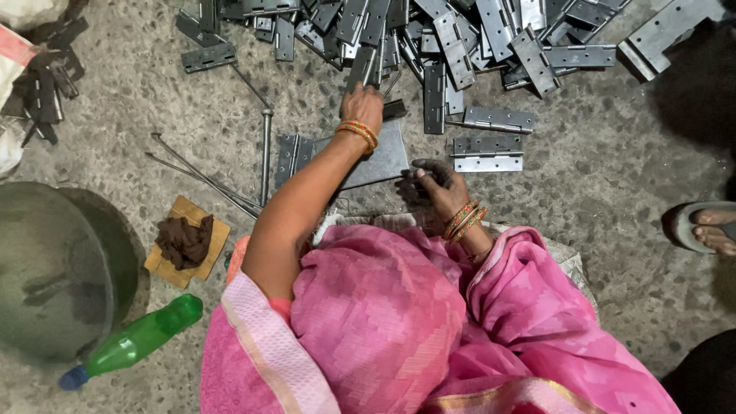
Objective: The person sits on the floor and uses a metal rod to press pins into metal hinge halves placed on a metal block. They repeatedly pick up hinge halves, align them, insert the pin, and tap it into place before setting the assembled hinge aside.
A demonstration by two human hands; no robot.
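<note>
1. The left hand (363, 103) reached forward to the near edge of the pile of metal hinges (452, 38) on the concrete floor (598, 230), fingers curled down onto a dark hinge (362, 67) lying just ahead of the knuckles; whether it was gripped could not be told.
2. The right hand (432, 184) lay close to the body, fingers closed around a small dark piece, too hidden to identify.
3. A flat grey metal plate (383, 157) lay between both hands, under the left wrist.
4. Two folded hinges (487, 153) lay just right of the right hand.
5. Thin metal rods (230, 188) lay left of the plate, near a cardboard square with a brown rag (184, 239) and a green plastic bottle (138, 341).
</note>
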